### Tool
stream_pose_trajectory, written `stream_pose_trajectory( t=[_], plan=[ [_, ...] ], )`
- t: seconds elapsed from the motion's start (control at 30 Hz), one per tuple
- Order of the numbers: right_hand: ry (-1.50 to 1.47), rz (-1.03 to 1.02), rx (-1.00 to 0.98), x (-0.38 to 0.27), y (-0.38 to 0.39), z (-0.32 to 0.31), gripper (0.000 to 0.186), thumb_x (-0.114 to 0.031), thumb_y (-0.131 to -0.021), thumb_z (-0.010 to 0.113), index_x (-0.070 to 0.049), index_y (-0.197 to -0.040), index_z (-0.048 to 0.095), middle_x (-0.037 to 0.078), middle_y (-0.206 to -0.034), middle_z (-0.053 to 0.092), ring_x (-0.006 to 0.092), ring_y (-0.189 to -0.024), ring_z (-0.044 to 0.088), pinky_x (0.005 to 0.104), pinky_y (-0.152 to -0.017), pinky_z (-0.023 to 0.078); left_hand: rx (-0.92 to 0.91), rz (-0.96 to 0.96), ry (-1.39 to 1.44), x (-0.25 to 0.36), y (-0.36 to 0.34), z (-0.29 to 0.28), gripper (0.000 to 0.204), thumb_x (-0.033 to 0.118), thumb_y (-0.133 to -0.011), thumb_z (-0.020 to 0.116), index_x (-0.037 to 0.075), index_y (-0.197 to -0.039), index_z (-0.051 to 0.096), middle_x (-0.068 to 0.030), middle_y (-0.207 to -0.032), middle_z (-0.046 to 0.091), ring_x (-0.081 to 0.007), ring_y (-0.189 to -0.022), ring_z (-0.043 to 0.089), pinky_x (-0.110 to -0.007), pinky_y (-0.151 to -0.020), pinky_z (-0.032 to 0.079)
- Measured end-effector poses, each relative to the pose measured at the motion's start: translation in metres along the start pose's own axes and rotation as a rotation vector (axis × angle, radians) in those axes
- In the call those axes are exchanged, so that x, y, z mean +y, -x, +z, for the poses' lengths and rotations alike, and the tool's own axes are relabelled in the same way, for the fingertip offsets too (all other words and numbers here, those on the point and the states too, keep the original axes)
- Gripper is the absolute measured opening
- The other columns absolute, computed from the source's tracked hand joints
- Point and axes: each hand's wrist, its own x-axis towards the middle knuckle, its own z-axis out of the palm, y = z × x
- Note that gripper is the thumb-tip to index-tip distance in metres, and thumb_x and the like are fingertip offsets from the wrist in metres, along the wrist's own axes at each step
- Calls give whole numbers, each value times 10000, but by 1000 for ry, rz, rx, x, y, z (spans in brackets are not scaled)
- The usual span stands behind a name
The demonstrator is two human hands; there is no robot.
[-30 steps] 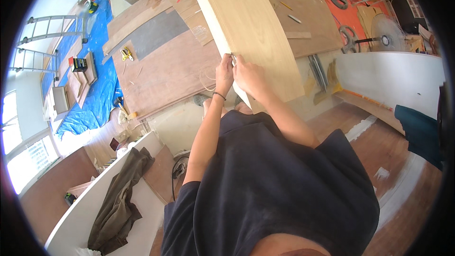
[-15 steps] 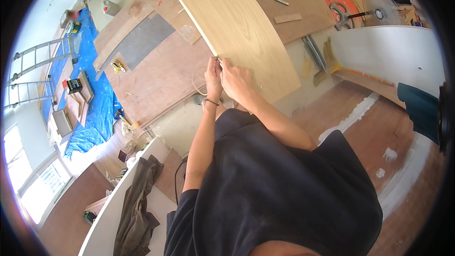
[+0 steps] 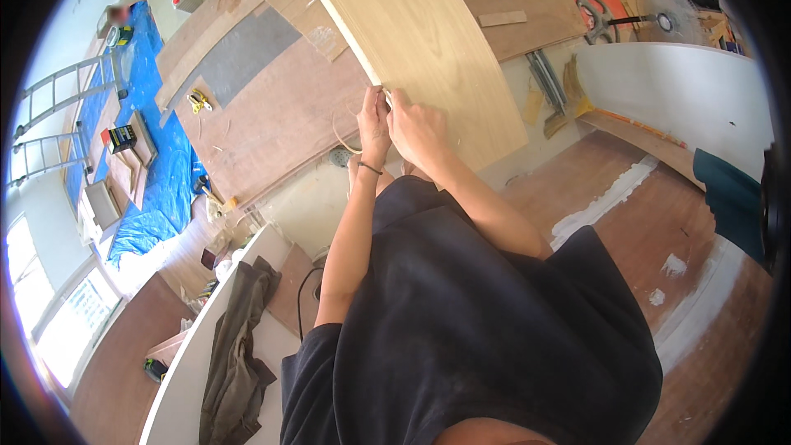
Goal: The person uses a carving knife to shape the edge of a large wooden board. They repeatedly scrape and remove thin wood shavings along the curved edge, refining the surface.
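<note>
A long, pale wood-grain board (image 3: 437, 58) stretches away from me, its left edge running up to my hands. My left hand (image 3: 375, 128), with a dark band at the wrist, is closed at that edge, pinching what seems to be a thin pale strip. A loop of this strip (image 3: 336, 130) curls out to the left of the hand. Close beside it, my right hand (image 3: 416, 128) lies over the board's near left part with fingers curled. A small, light-coloured piece shows between the two hands; the fingers hide what it is.
Brown plywood sheets (image 3: 280, 128) lie left of the board, with yellow-handled pliers (image 3: 198, 100) on top. Farther left are blue sheeting (image 3: 156, 218) and a ladder (image 3: 66, 95). A fan (image 3: 663, 21) stands far right, past a curved white panel (image 3: 659, 82). A dark cloth (image 3: 235, 346) drapes at lower left.
The view has shifted slightly. Both hands stay together at the board's left edge, a little farther along it, and the right fingers have moved slightly. The strip's loop still hangs to the left.
</note>
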Motion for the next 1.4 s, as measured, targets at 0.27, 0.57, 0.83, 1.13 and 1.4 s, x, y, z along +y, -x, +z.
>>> stream_pose_trajectory(
  t=[0.27,0.57,0.83,1.13,1.4],
  plan=[
    [50,-22,-33,3,-2,-6,221,-221,-856,595,-37,-950,517,153,-583,620,337,-536,643,427,-476,503,7,6,2,-3,1,2,118,117,-974,451,55,-1033,532,-233,-713,555,-385,-585,518,-405,-550,428],
    [40,-4,-170,4,-4,-17,201,-219,-910,521,-30,-976,503,171,-604,620,369,-577,642,473,-530,502,24,-27,17,-1,5,6,131,127,-967,454,52,-1036,537,-228,-736,576,-406,-637,569,-413,-558,435],
    [139,36,-344,-2,-13,-30,237,-269,-944,467,-56,-1040,503,186,-680,636,391,-647,642,500,-608,496,50,19,53,-5,7,11,102,73,-951,461,40,-1014,534,-215,-739,582,-397,-643,580,-396,-555,439],
    [183,62,-384,1,-22,-29,243,-258,-949,427,-44,-1022,514,198,-763,651,390,-763,646,496,-700,494,68,80,73,-9,15,17,103,82,-950,453,51,-1001,537,-215,-764,600,-423,-697,591,-445,-584,448],
    [179,99,-389,-5,-11,-41,245,-258,-949,418,-45,-1039,501,204,-752,650,400,-759,645,503,-693,494,6,23,27,-7,13,13,115,84,-941,457,69,-1012,546,-205,-747,603,-414,-696,598,-444,-588,451]
  ],
)
